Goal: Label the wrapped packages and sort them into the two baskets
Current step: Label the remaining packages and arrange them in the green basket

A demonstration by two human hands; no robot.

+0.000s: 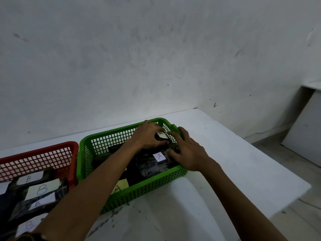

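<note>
Holding a black wrapped package (white label upward) at the far right corner of the green basket: left hand fingers curled over it; right hand fingers spread against its side; red basket, left, holds B-labelled packages.

A green mesh basket and a red mesh basket hold black packages (white labels).
</note>
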